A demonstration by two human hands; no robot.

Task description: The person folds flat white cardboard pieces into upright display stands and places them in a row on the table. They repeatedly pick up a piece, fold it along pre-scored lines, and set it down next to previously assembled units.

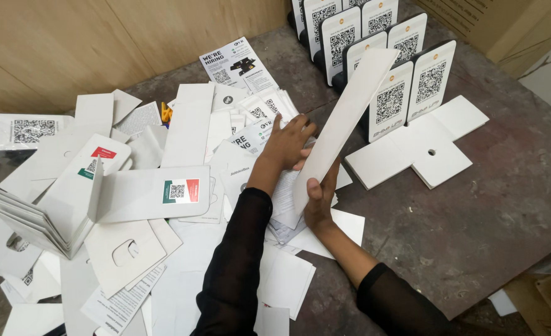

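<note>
My right hand [318, 200] grips the lower end of a long white cardboard panel [345, 121], holding it tilted up above the table. My left hand [286, 145] lies flat, fingers spread, on a heap of printed leaflets [258, 127] and white card pieces just left of the panel. Both forearms wear black sleeves. Behind the panel stand rows of upright white display stands with square code prints [390, 99].
Flat white die-cut cardboard blanks [425, 146] lie right of the stands. A stack of folded card sleeves [45, 218] and loose cut-outs cover the left side. A leaflet [237, 64] lies near the wooden wall. The dark table edge [474, 298] runs bottom right.
</note>
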